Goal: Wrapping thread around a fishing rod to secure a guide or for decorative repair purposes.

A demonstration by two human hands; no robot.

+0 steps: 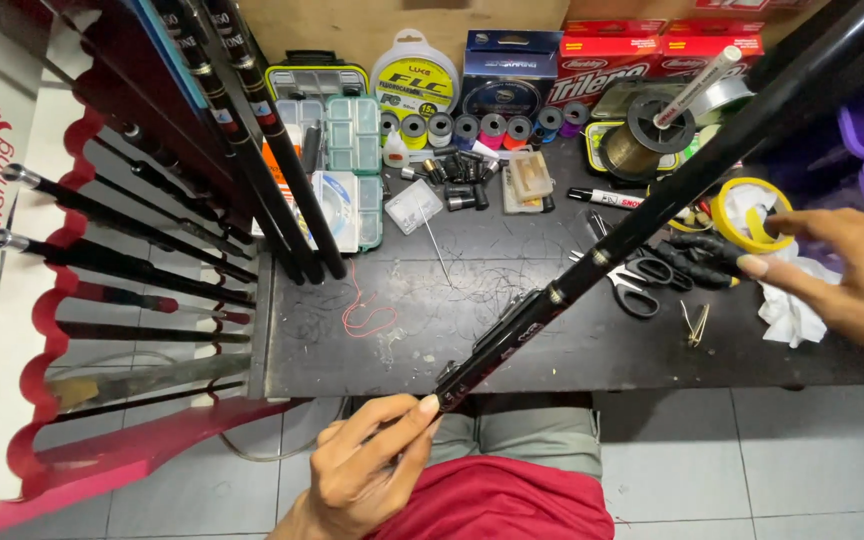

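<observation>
Below, the butt end of a long black fishing rod (652,215) is pinched by the left hand (367,470), so the rod is kept slanted across the scratched black workbench (512,330). Well apart, the right hand (847,280) is stretched, fingers loose and empty, near black-handled scissors (642,280). The rod's tip is cut off at the frame's top.
</observation>
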